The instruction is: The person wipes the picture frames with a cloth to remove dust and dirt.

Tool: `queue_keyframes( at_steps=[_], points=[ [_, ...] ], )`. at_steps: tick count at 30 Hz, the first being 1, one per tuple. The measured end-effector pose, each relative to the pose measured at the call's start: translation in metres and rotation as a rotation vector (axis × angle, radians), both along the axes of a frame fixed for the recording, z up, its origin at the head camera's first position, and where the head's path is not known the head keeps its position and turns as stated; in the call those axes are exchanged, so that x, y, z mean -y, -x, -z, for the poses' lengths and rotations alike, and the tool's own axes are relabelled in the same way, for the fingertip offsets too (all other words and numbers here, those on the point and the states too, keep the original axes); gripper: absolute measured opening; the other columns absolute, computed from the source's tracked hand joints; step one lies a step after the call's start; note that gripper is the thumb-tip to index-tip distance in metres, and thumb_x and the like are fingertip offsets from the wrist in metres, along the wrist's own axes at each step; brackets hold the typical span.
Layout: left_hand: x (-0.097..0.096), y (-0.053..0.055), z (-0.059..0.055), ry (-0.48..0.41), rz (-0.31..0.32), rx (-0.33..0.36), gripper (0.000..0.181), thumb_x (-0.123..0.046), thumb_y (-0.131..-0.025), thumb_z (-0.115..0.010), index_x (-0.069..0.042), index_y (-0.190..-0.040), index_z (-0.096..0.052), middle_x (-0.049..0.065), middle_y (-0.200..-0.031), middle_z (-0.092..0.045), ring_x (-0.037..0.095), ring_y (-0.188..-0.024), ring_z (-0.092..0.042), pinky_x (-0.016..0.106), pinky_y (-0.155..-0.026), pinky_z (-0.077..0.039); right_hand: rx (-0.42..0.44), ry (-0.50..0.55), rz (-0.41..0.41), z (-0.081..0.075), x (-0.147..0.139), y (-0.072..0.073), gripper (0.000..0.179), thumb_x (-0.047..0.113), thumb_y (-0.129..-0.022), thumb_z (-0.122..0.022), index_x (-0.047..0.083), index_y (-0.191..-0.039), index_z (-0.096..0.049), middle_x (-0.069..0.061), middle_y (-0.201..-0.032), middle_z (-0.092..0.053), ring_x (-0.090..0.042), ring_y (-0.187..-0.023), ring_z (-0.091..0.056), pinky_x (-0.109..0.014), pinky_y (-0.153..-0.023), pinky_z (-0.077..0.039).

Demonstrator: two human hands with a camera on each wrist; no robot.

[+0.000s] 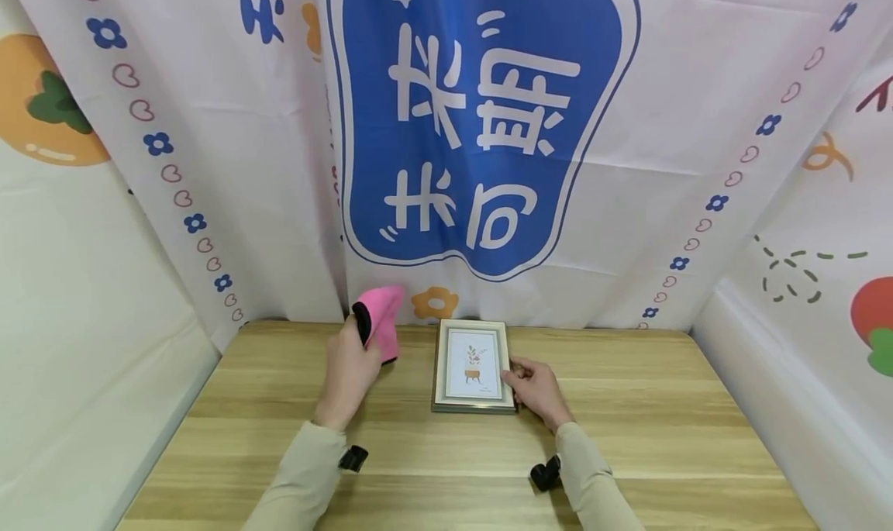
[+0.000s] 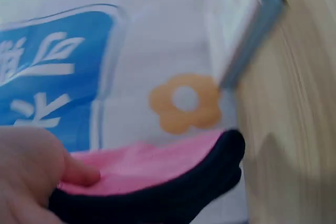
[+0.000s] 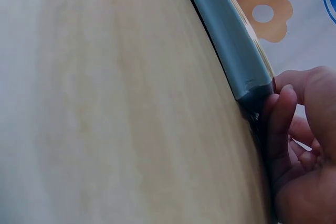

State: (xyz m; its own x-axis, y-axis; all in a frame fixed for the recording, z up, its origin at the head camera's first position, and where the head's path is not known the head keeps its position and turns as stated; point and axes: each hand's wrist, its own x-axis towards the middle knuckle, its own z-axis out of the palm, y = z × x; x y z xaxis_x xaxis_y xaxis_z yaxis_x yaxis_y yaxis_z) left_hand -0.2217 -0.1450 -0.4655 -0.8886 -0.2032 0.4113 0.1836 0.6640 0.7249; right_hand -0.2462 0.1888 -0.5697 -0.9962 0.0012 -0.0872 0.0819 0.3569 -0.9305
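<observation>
In the head view, my left hand point(image 1: 349, 372) grips a folded pink cloth point(image 1: 384, 314) with a black edge, to the left of a picture frame. The same cloth point(image 2: 142, 169) fills the lower part of the left wrist view, with the fingers partly hidden by it. The picture frame point(image 1: 474, 403), pale with a potted-plant print, lies face up on the table. My right hand point(image 1: 539, 391) holds its right edge, thumb on top and fingers at the side. In the right wrist view the frame's side point(image 3: 231, 35) shows grey-blue.
The wood-grain table point(image 1: 453, 477) ends at a hanging white curtain point(image 1: 628, 221) with a blue printed sign. White side walls point(image 1: 84, 360) with fruit prints stand left and right. A small black device point(image 1: 546, 474) sits by each wrist.
</observation>
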Motion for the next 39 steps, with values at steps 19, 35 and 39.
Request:
queue_keyframes(
  at_steps=[19, 35, 39],
  points=[
    [-0.072, 0.081, 0.101, -0.091, 0.121, -0.061, 0.007, -0.005, -0.091, -0.072, 0.001, -0.091, -0.067, 0.022, -0.086, -0.074, 0.037, -0.077, -0.071, 0.058, -0.068, -0.055, 0.007, -0.015, -0.021, -0.002, -0.001, -0.001, 0.052, 0.021, -0.101, -0.074, 0.004, -0.148, -0.061, -0.004, -0.086, -0.064, -0.014, -0.06, -0.057, -0.026, -0.053, -0.047],
    [-0.07, 0.055, 0.077, -0.067, 0.162, 0.234, 0.006, -0.005, -0.093, -0.063, 0.0, -0.094, -0.064, 0.02, -0.089, -0.07, 0.029, -0.076, -0.062, 0.045, -0.069, -0.053, 0.008, -0.043, -0.039, -0.005, -0.002, 0.0, 0.05, 0.021, -0.102, -0.073, 0.003, -0.147, -0.062, -0.005, -0.084, -0.065, -0.015, -0.058, -0.057, -0.028, -0.053, -0.046],
    [-0.064, 0.055, 0.094, -0.108, 0.217, 0.15, 0.006, -0.004, -0.089, -0.061, -0.003, -0.084, -0.059, 0.014, -0.075, -0.062, 0.025, -0.064, -0.056, 0.04, -0.057, -0.047, 0.017, -0.03, -0.026, -0.005, -0.002, 0.001, 0.05, 0.02, -0.101, -0.075, 0.004, -0.146, -0.063, -0.005, -0.083, -0.065, -0.015, -0.057, -0.057, -0.027, -0.052, -0.046]
  ],
)
